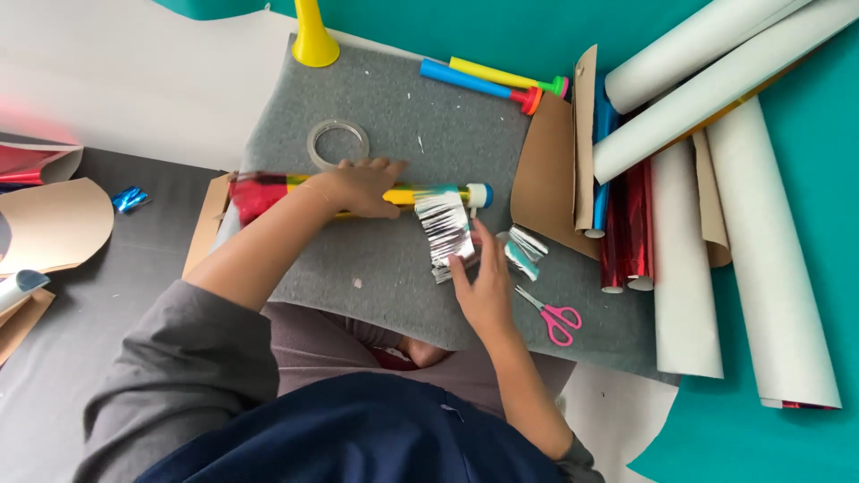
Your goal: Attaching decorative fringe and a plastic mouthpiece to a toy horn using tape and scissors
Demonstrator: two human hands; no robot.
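A long toy horn point(420, 194) with a yellow tube, a red bell end at the left and a white-and-blue mouthpiece at the right lies across the grey felt mat point(403, 116). My left hand point(358, 188) rests over its middle, gripping the tube. A strip of silver fringed foil point(445, 228) hangs from the tube near the mouthpiece. My right hand point(483, 282) holds the fringe's lower edge with its fingers. A small teal and silver foil scrap point(522, 251) lies just right of that hand.
A clear tape ring point(337, 143) lies above my left hand. Pink-handled scissors point(552, 316) sit at the lower right of the mat. Other horns point(483, 82) and a yellow horn bell point(314, 40) lie at the top. Paper and foil rolls point(707, 179) crowd the right; brown card pieces point(49, 224) lie left.
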